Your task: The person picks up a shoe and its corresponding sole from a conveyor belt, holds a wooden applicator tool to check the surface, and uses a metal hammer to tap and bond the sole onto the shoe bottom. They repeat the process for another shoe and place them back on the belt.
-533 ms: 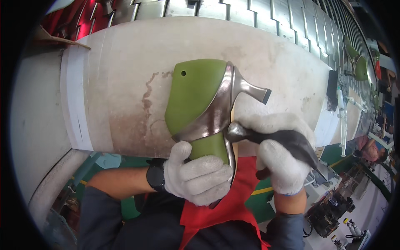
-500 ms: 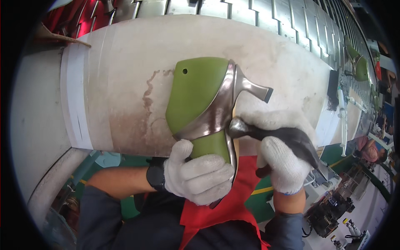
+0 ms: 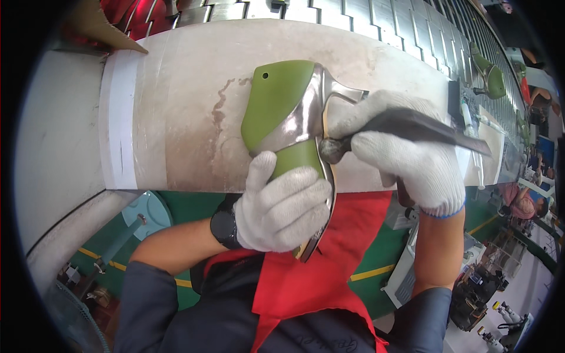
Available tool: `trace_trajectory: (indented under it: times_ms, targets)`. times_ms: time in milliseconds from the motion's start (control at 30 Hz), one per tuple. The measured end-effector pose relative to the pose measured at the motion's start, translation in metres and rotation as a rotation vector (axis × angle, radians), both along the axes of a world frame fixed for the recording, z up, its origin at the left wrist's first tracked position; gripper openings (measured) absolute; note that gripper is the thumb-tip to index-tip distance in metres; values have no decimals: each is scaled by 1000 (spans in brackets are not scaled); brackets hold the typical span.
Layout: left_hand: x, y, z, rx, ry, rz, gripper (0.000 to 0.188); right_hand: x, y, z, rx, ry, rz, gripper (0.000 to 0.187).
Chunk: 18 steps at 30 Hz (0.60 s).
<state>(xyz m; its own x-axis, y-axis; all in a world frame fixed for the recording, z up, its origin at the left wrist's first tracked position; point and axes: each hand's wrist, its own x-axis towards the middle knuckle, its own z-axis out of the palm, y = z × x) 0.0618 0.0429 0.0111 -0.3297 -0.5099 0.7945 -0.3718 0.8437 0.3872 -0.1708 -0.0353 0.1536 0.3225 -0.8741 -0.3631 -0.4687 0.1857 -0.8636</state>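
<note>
A pewter-coloured high-heeled shoe [image 3: 301, 120] lies on its side, fitted over a green shoe last [image 3: 276, 94] with a small hole in it. Its slim heel [image 3: 344, 90] points to the far right. My left hand [image 3: 285, 206], in a white knit glove, is wrapped round the toe end. My right hand [image 3: 412, 162], gloved too, is closed on a dark hammer [image 3: 418, 125]. The hammer's rounded face is at the sole edge, between heel and toe, and appears to touch it. Most of the hammer's handle is hidden by my fingers.
The shoe rests on a pale, stained bench top [image 3: 188, 100] with taped ends. Behind it runs a metal slat conveyor [image 3: 247, 10], with another green-lasted shoe [image 3: 491, 79] farther right. A cardboard flap [image 3: 109, 29] juts in at far left; a syringe-like tube [image 3: 469, 117] lies at right.
My right hand has moved up and to the right, and the hammer has turned nearer to level, its face still by the sole edge. My left hand keeps its grip on the toe.
</note>
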Motion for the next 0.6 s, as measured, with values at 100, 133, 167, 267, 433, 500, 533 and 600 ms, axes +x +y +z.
trace_trajectory:
  times_ms: [100, 133, 167, 267, 433, 500, 533, 600]
  targets:
    - [0, 0, 3, 1, 24, -14, 33, 11, 14, 9, -1, 64, 18, 22]
    - [1, 0, 3, 13, 22, -14, 33, 15, 22, 6, 40, -47, -128, 22]
    - [2, -1, 4, 25, 19, -15, 33, 20, 31, 2, 81, -158, -273, 22]
    - [-1, -2, 2, 8, 39, -12, 41, 24, 68, -16, -2, -243, -496, 22]
    - [2, -1, 2, 3, 45, -15, 47, 28, 135, -4, -261, -430, -582, 43]
    - [2, -1, 1, 6, 42, -18, 46, 32, 151, 3, -502, -391, -689, 60]
    - [0, -1, 1, 1, 54, -18, 47, 31, 153, 9, -523, -395, -729, 73]
    - [-3, -4, 3, -10, 68, -25, 47, 40, 149, 1, -483, -424, -636, 45]
